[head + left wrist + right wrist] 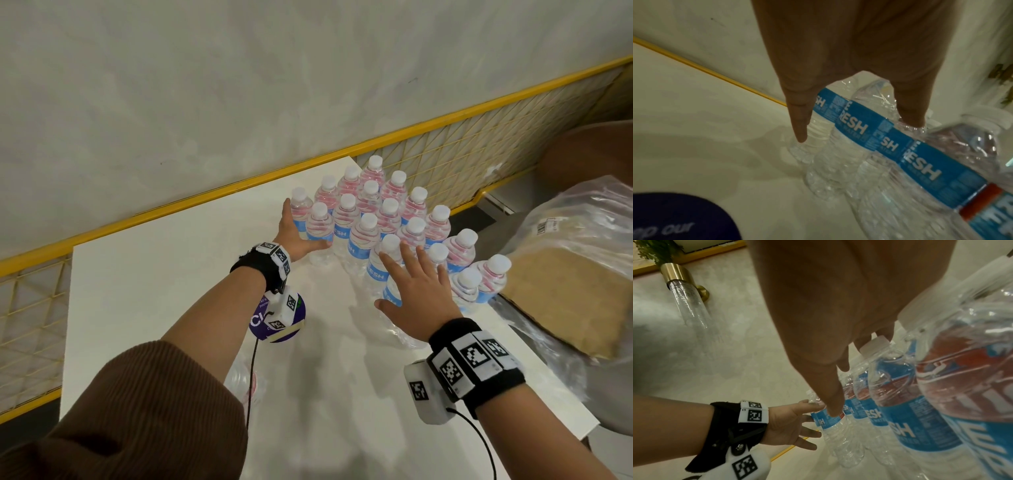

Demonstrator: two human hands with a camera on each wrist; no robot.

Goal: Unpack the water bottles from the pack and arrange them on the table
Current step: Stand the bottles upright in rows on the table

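The water bottles point(383, 219) stand upright, clustered at the bench's point(178, 274) two o'clock, apparently unpacked; left hand point(294, 236) and right hand point(416, 287), fingers spread flat, press them, tidying remains.

I am seeing clear, glossy ribbed plastic in the water bottles point(368, 236) between my hands, each carrying a matt white cap and a smooth blue film label. Beneath them the table point(171, 284) is showing a smooth white satin finish. Right of my right hand point(419, 294), crinkled glossy plastic wrap point(575, 219) is covering rough brown cardboard point(565, 291).
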